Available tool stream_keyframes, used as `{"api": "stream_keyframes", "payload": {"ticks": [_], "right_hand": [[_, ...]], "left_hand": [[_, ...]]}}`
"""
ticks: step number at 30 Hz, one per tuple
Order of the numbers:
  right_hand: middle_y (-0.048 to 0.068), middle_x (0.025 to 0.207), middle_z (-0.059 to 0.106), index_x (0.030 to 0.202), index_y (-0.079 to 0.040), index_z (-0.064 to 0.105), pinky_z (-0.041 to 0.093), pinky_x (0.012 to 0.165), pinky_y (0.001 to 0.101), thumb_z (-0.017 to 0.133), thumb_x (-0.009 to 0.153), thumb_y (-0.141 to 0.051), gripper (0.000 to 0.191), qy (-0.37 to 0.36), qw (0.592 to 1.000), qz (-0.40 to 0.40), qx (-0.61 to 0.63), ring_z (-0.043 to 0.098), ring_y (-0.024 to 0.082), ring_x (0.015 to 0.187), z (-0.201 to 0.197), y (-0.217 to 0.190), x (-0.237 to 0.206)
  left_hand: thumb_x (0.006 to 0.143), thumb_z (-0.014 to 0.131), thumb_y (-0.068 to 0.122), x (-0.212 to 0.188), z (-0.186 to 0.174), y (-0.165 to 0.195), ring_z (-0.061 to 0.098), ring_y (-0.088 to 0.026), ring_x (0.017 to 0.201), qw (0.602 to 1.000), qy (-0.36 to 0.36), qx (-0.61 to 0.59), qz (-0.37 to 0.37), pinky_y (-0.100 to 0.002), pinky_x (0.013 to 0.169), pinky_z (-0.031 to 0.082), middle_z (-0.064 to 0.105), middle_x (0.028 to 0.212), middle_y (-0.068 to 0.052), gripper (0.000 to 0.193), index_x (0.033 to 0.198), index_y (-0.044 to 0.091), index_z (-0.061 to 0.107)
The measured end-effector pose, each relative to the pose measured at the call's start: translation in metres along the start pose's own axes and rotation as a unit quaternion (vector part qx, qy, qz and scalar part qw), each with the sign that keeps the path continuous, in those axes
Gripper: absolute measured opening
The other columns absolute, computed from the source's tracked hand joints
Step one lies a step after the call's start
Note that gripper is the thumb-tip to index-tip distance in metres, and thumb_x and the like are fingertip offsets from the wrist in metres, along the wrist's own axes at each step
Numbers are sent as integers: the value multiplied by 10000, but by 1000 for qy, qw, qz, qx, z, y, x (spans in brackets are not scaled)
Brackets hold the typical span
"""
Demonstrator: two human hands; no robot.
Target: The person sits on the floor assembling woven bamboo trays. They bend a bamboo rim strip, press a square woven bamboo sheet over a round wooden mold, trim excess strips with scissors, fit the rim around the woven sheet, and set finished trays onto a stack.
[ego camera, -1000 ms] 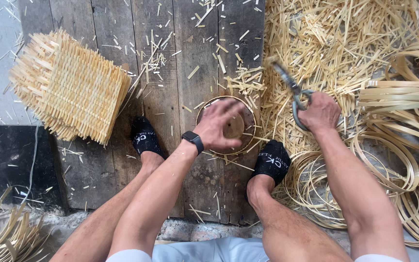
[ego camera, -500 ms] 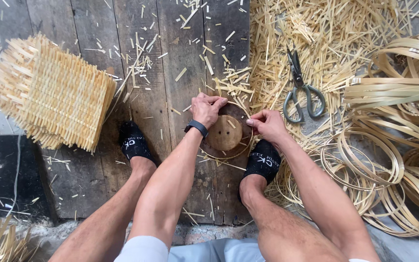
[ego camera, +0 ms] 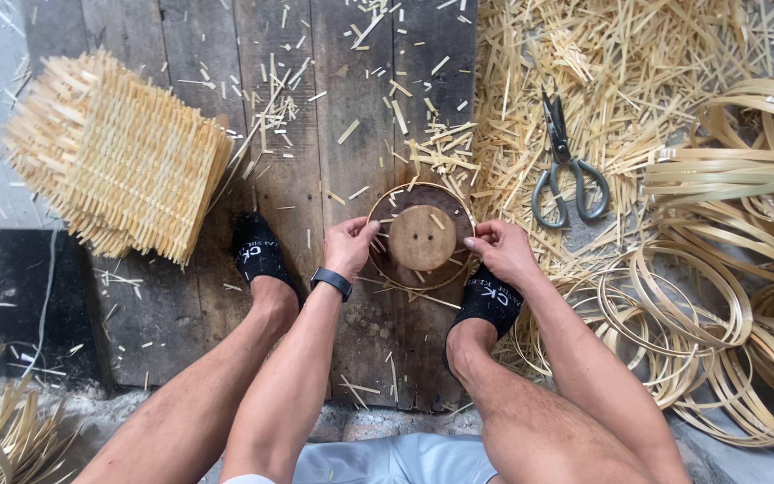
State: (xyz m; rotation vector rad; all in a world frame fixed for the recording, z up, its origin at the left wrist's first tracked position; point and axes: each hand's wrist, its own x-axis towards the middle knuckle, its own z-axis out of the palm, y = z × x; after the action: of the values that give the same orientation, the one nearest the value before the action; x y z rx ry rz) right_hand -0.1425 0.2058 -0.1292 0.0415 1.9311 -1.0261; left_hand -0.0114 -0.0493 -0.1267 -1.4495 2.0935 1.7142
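- Landmark: the round wooden disc (ego camera: 422, 237), lying flat on the plank floor (ego camera: 333, 90) between the person's feet. All places are given from it.
- Far left of the disc: one stack of woven bamboo mats (ego camera: 118, 179), tilted, edges bristling. The number of mats in it cannot be counted.
- Just left: one black sock (ego camera: 260, 251), planted on the planks.
- Touching the disc's left side: the left hand (ego camera: 348, 246), one dark watch (ego camera: 331, 282) on its wrist. Thumb and fingers are pinched together on the bamboo hoop (ego camera: 423, 185).
- The hoop is one thin ring that circles the disc and lies a little wider than it. The disc shows two small holes.
- Touching the right side: the right hand (ego camera: 501, 249), fingertips clamped on the hoop's right rim.
- Just below right: the second black sock (ego camera: 490, 300).
- Step in hand, as I judge it: the hoop is being fitted round the disc, gripped from both sides at once.
- Working it further calls for even pressure from both hands, so the thin strip neither twists nor springs off.
- Up and right: one pair of grey scissors (ego camera: 566, 170), untouched, on a heap of bamboo offcuts (ego camera: 629, 72).
- Far right: coiled bamboo hoops (ego camera: 718, 296), overlapping, too many to count.
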Motion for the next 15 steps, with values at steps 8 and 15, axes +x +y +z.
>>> {"api": "stream_keyframes", "payload": {"ticks": [8,15], "right_hand": [[74,825,708,1003,60,741,492,623,254,822,863,-87,219,34,999,-36,12,596,117,705,4,11,9],[73,859,742,1025,18,687,634,632,312,722,869,-93,195,-84,952,48,290,713,173,719,0,2,-19]], "left_hand": [[823,835,86,4,0,3,664,-110,690,982,-5,-120,-145,-280,613,532,777,866,-82,252,1042,-29,791],[951,678,137,-38,-4,-5,671,-140,757,897,-121,-361,-225,-346,691,599,753,978,-63,231,1147,16,680]]}}
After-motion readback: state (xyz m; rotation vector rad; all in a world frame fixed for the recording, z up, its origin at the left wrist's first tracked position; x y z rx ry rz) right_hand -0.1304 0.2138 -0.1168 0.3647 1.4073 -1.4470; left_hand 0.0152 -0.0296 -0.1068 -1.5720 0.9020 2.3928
